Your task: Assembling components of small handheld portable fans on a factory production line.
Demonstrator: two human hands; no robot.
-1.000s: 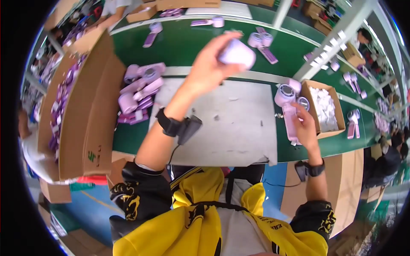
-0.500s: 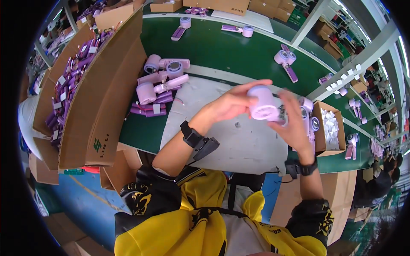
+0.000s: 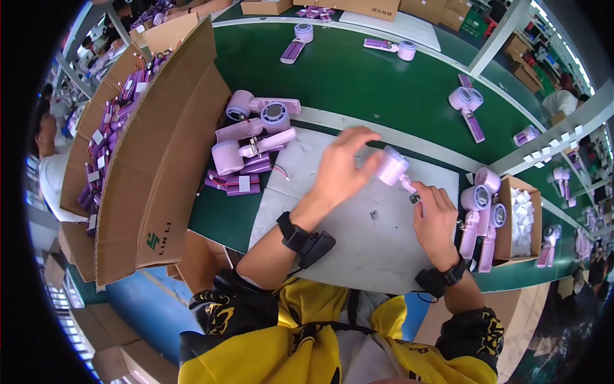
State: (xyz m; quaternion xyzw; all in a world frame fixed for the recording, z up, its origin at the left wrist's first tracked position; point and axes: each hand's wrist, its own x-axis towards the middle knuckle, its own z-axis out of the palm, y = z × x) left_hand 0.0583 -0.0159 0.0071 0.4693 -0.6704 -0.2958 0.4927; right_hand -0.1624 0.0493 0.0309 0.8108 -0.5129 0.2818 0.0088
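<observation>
A pink and lilac handheld fan (image 3: 391, 168), slightly blurred, is above the grey mat (image 3: 345, 237). My right hand (image 3: 436, 223) has its fingers closed round the handle end, which they mostly hide; the round head points up and left. Just left of that head is my left hand (image 3: 340, 169), thumb and fingers apart, with nothing in it. Several fan pieces (image 3: 229, 157) with open handles lie at the mat's left, beside purple battery packs (image 3: 244, 184) with thin wires. More fans (image 3: 474, 198) are grouped at the mat's right edge.
A tall cardboard box (image 3: 167, 153) full of purple battery packs walls off the left side. On the right is a small cardboard box (image 3: 506, 246) of white pieces. Across the far side runs a green belt (image 3: 358, 83) carrying several fans, beside a pale metal post (image 3: 495, 41).
My left hand has come off the fan's head and moved left, opening. My right hand has moved down slightly with the fan, whose head now tilts up-left. The whole view has shifted.
</observation>
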